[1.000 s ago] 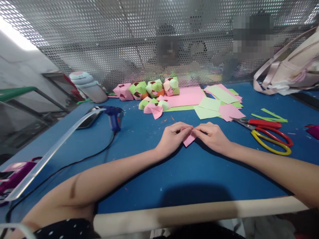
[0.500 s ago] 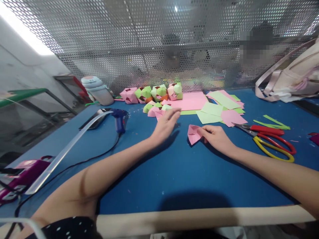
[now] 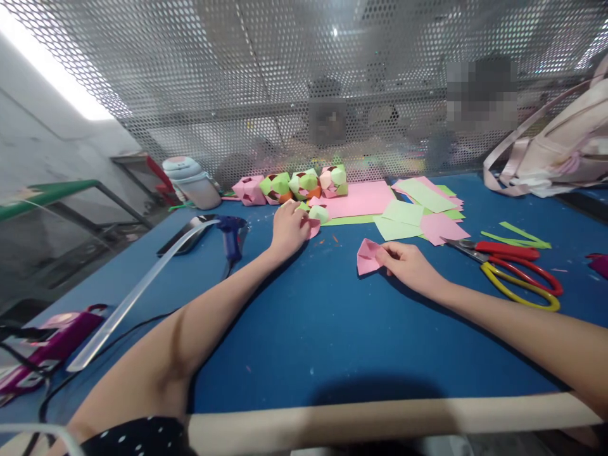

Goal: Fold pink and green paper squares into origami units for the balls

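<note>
My right hand (image 3: 408, 263) pinches a folded pink paper piece (image 3: 368, 256) between thumb and fingers, just above the blue table. Farther left, my left hand (image 3: 289, 229) reaches down over a small group of folded paper pieces, its fingers curled onto them. Beside its thumb show a pink folded piece (image 3: 314, 228) and a pale green folded piece (image 3: 319, 214). The fingertips and part of the group are hidden behind the hand. Behind them stands a row of folded paper balls, among them a pink one (image 3: 249, 190) and a green one (image 3: 275, 188).
Pink and green paper sheets (image 3: 361, 199) lie at the back. Scissors (image 3: 517, 272) and green strips (image 3: 517, 235) are at right. At left are a glue gun (image 3: 231, 237) with a long glue stick, a phone (image 3: 183, 237), a bottle (image 3: 192, 182) and a purple power strip (image 3: 52, 348).
My left hand has moved left from the table's middle onto the folded paper pieces, and its fingers have curled down. My right hand keeps the pink piece in nearly the same place.
</note>
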`<control>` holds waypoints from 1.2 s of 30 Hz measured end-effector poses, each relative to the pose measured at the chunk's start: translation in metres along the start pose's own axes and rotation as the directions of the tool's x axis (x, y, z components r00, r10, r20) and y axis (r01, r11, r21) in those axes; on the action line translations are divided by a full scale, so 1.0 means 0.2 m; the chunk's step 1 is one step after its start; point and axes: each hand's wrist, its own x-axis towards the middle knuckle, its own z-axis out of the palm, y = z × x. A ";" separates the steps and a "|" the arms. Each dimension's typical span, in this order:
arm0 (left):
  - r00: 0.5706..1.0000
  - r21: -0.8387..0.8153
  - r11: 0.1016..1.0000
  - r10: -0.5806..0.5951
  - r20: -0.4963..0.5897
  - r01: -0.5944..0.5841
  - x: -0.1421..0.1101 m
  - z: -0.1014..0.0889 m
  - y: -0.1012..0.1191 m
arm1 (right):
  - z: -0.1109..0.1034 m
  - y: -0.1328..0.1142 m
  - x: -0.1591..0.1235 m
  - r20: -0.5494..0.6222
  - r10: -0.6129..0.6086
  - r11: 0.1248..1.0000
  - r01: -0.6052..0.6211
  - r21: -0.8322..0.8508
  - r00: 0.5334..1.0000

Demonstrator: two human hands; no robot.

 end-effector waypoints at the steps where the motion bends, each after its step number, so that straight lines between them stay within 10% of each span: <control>1: 0.999 -0.062 0.998 -0.007 -0.032 0.005 0.00 -0.01 0.03 | 0.00 0.00 0.00 -0.012 0.007 1.000 -0.007 0.003 1.000; 5: 0.992 -0.365 0.928 -0.103 -0.071 0.070 -0.04 -0.03 0.18 | 0.01 0.01 0.00 -0.072 0.042 0.996 -0.037 0.078 0.997; 14: 0.955 -0.627 0.737 -0.089 0.282 0.254 -0.21 -0.02 0.46 | 0.02 -0.03 -0.02 -0.130 -0.179 0.984 0.180 -0.004 0.975; 36: 0.810 -0.807 0.156 0.062 0.583 0.570 -0.29 -0.04 0.59 | 0.02 -0.01 0.00 -0.223 -0.017 0.998 0.028 0.047 0.975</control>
